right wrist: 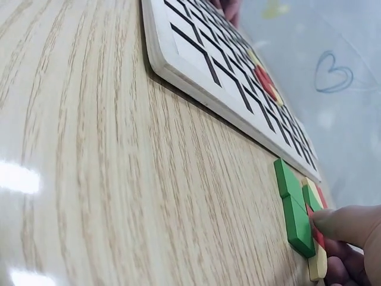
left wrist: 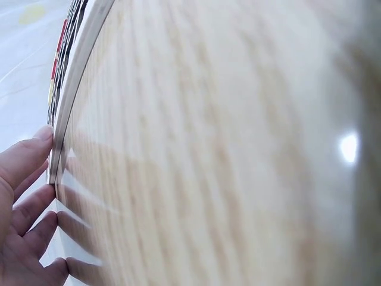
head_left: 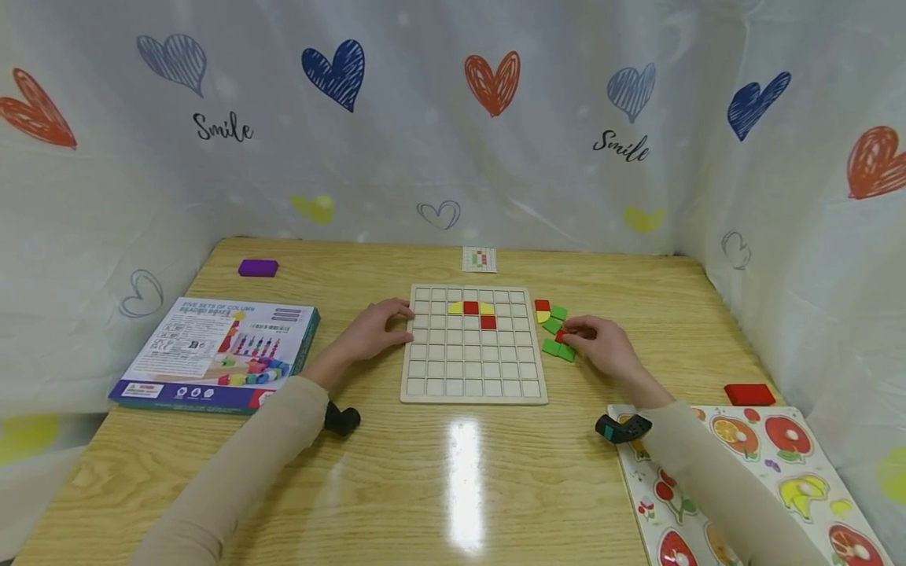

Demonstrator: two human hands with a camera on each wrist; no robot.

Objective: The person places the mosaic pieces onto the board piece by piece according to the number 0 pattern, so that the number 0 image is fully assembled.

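A wooden grid board [head_left: 473, 377] lies at the middle of the table, with red tiles [head_left: 470, 307] and yellow tiles [head_left: 455, 308] in its top rows. My left hand [head_left: 403, 322] rests on the board's left edge [left wrist: 71, 89], and its fingers [left wrist: 27, 158] touch the rim. Right of the board lie loose green tiles [head_left: 552, 325], a red one and a yellow one. My right hand [head_left: 569, 334] pinches a red tile [head_left: 561, 336] in that pile. In the right wrist view a fingertip [right wrist: 336, 221] sits on the red tile [right wrist: 314, 228] beside green tiles [right wrist: 292, 202].
A toy box [head_left: 215, 354] lies at the left and a purple block [head_left: 258, 268] behind it. A small pattern card [head_left: 479, 259] sits beyond the board. A red block [head_left: 749, 394] and a fruit puzzle [head_left: 778, 472] are at the right. A heart-print curtain surrounds the table.
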